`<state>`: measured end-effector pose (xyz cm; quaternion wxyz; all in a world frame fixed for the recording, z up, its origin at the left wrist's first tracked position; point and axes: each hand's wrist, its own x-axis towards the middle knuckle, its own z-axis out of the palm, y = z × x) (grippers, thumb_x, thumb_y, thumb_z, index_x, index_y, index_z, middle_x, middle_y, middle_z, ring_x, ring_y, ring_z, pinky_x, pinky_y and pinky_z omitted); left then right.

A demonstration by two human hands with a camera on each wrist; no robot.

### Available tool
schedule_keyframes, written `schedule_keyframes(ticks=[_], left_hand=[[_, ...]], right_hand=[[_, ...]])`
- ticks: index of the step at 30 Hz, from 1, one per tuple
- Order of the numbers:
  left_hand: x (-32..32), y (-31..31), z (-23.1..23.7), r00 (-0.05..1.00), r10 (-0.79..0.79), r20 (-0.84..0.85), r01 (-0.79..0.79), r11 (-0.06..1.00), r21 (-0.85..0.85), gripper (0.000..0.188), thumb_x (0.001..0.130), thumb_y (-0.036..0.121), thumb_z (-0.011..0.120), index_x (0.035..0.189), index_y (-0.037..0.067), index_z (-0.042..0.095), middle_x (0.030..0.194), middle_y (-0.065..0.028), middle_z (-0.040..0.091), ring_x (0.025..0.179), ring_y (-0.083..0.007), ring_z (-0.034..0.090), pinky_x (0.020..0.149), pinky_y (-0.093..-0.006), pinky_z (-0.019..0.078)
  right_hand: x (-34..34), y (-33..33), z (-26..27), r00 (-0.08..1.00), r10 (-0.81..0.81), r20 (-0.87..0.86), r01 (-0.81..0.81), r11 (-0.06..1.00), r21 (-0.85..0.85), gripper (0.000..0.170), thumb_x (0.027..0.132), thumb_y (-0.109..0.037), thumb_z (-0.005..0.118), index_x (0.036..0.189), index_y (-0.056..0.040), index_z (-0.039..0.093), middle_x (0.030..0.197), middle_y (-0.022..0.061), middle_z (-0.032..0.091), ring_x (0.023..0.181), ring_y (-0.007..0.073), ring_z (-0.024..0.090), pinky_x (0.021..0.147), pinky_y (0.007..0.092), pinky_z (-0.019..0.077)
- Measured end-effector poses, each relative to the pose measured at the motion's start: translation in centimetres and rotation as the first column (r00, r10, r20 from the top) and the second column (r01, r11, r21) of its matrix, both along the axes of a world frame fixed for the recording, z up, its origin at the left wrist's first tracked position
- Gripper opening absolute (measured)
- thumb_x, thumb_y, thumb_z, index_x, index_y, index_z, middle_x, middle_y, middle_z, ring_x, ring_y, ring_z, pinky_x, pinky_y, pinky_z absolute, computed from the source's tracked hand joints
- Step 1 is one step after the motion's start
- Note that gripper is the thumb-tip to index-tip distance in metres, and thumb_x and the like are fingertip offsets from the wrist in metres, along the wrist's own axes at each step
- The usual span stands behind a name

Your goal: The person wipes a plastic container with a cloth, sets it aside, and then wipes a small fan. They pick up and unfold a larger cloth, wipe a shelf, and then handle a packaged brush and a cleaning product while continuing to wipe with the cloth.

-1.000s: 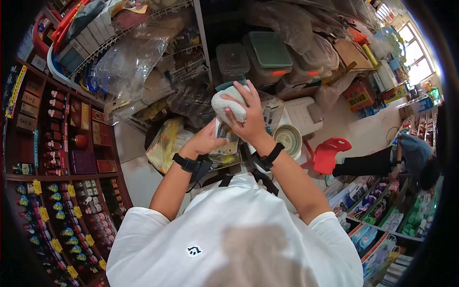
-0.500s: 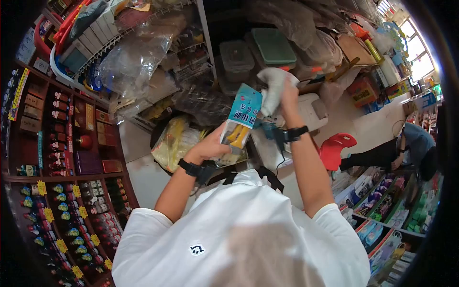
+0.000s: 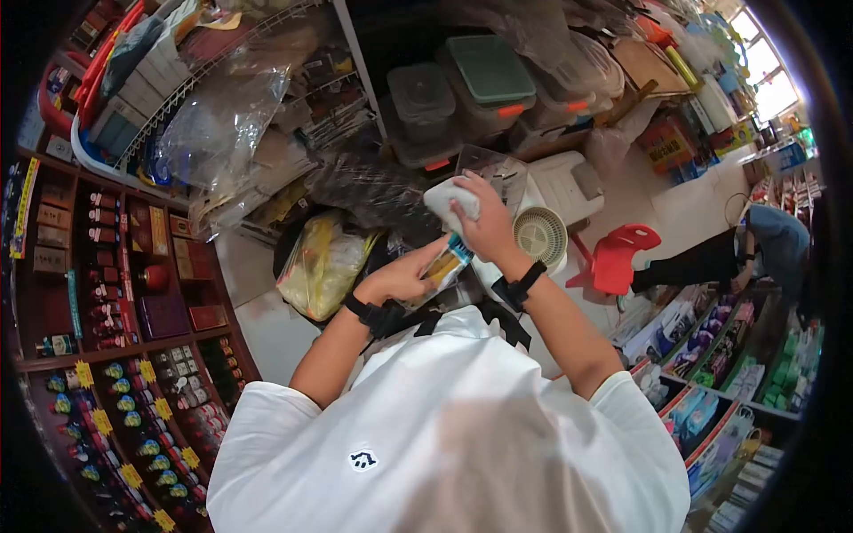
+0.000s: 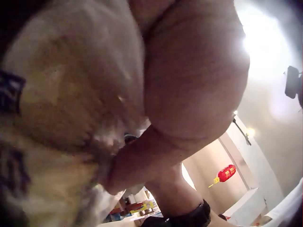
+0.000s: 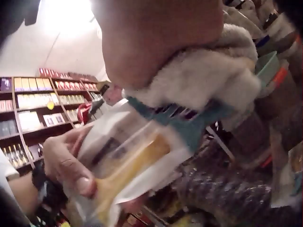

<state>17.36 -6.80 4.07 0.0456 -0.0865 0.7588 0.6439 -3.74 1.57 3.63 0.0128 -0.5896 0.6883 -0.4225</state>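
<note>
My left hand (image 3: 398, 277) grips a flat packet (image 3: 451, 259) by its lower part, thumb across its face. The packet has a teal top with printed characters and a clear window showing something yellow (image 5: 135, 172); its exact kind is unclear. A white cloth (image 3: 447, 204) is bunched in my right hand (image 3: 487, 220), fingers curled over it. In the right wrist view the cloth (image 5: 203, 78) lies against the packet's teal end, covering part of it. The left wrist view is filled by the packet's blurred back (image 4: 66, 90) and the left hand (image 4: 194, 75).
Ahead are lidded plastic bins (image 3: 493, 71) and crumpled dark plastic wrapping (image 3: 369, 191). A yellow plastic bag (image 3: 327, 266) sits left of the hands. To the right are a round basket (image 3: 540, 238), a red chair (image 3: 617, 258) and another person (image 3: 769, 253). Stocked shelves (image 3: 115, 266) line the left.
The cloth swung out right, off the packet's face, then came back onto its top end. The packet's teal face, plainly shown half a second ago, is now tilted and partly covered.
</note>
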Motion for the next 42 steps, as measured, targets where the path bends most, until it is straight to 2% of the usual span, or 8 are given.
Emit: schedule_keyframes(ticks=[8, 10, 15, 20, 25, 29, 34, 42], left_hand=[[0.4, -2.0, 0.9, 0.958, 0.271, -0.091, -0.245, 0.942, 0.228, 0.089, 0.086, 0.008, 0.079, 0.158, 0.006, 0.029, 0.148, -0.0060, 0.049, 0.136, -0.0174, 0.044, 0.116, -0.0349, 0.0333], [0.2, -2.5, 0.7, 0.947, 0.320, -0.041, -0.293, 0.906, 0.307, 0.089, 0.085, 0.009, 0.080, 0.158, 0.006, 0.030, 0.148, -0.0060, 0.049, 0.136, -0.0176, 0.044, 0.116, -0.0352, 0.0335], [-2.2, -1.3, 0.1, 0.946, 0.321, -0.041, -0.303, 0.922, 0.241, 0.093, 0.084, 0.007, 0.080, 0.160, 0.007, 0.027, 0.151, -0.0064, 0.047, 0.137, -0.0172, 0.042, 0.117, -0.0351, 0.0310], [-9.0, 2.9, 2.0, 0.953, 0.291, -0.087, -0.259, 0.928, 0.269, 0.095, 0.078, -0.008, 0.067, 0.161, 0.007, 0.023, 0.158, -0.0123, 0.039, 0.147, -0.0214, 0.033, 0.120, -0.0337, 0.0251], [-12.4, 3.9, 0.8, 0.982, 0.190, -0.006, -0.187, 0.972, 0.143, 0.098, 0.078, -0.009, 0.067, 0.163, 0.007, 0.020, 0.160, -0.0116, 0.036, 0.148, -0.0215, 0.031, 0.121, -0.0332, 0.0238], [-13.2, 4.6, 2.4, 0.975, 0.223, -0.013, -0.220, 0.967, 0.128, 0.092, 0.080, -0.007, 0.071, 0.159, 0.005, 0.027, 0.157, -0.0108, 0.041, 0.146, -0.0208, 0.036, 0.118, -0.0345, 0.0294], [-15.4, 5.0, 3.7, 0.897, 0.441, 0.011, -0.411, 0.825, 0.387, 0.079, 0.084, -0.002, 0.072, 0.154, 0.005, 0.037, 0.147, -0.0115, 0.053, 0.134, -0.0204, 0.050, 0.113, -0.0366, 0.0393], [-22.2, 7.3, 4.7, 0.864, 0.473, 0.171, -0.392, 0.421, 0.818, 0.050, 0.095, 0.014, 0.069, 0.140, 0.003, 0.052, 0.125, -0.0128, 0.067, 0.114, -0.0247, 0.067, 0.096, -0.0410, 0.0563]], right_hand=[[-10.9, 5.9, -10.6, 0.345, -0.542, 0.766, 0.242, 0.840, 0.486, 0.059, 0.106, -0.048, 0.049, 0.127, 0.0047, 0.063, 0.135, 0.0235, 0.062, 0.129, 0.0314, 0.058, 0.106, 0.0445, 0.0470], [-10.1, 8.4, -7.0, -0.304, 0.013, 0.953, 0.201, 0.978, 0.051, 0.063, 0.107, -0.049, 0.043, 0.139, 0.0040, 0.054, 0.139, 0.0201, 0.060, 0.129, 0.0341, 0.057, 0.111, 0.0457, 0.0445], [-9.5, 9.1, -1.4, -0.352, 0.143, 0.925, 0.346, 0.938, -0.014, 0.058, 0.110, -0.045, 0.038, 0.144, -0.0001, 0.050, 0.140, 0.0190, 0.060, 0.128, 0.0337, 0.058, 0.113, 0.0458, 0.0439], [-6.7, 5.5, 3.3, 0.842, -0.109, 0.528, 0.260, 0.940, -0.220, 0.049, 0.105, -0.033, 0.055, 0.144, -0.0026, 0.054, 0.147, 0.0154, 0.054, 0.137, 0.0310, 0.050, 0.117, 0.0398, 0.0333], [-9.6, 5.3, 2.8, 0.941, -0.091, 0.325, 0.107, 0.994, -0.031, 0.053, 0.097, -0.036, 0.066, 0.144, -0.0121, 0.057, 0.152, 0.0234, 0.048, 0.140, 0.0403, 0.048, 0.112, 0.0429, 0.0409], [-17.9, 7.3, -2.5, 0.523, -0.604, 0.601, 0.152, 0.760, 0.631, 0.054, 0.105, -0.044, 0.052, 0.129, 0.0033, 0.061, 0.131, 0.0246, 0.064, 0.123, 0.0356, 0.062, 0.102, 0.0411, 0.0497], [-23.7, 14.2, -9.1, -0.446, 0.148, 0.883, 0.290, 0.957, -0.014, 0.062, 0.108, -0.048, 0.037, 0.146, 0.0004, 0.047, 0.142, 0.0197, 0.059, 0.126, 0.0379, 0.060, 0.113, 0.0481, 0.0448], [-25.5, 14.3, -6.3, -0.558, 0.182, 0.809, 0.231, 0.971, -0.060, 0.066, 0.106, -0.055, 0.037, 0.147, -0.0044, 0.047, 0.144, 0.0178, 0.057, 0.131, 0.0381, 0.056, 0.113, 0.0515, 0.0437]])
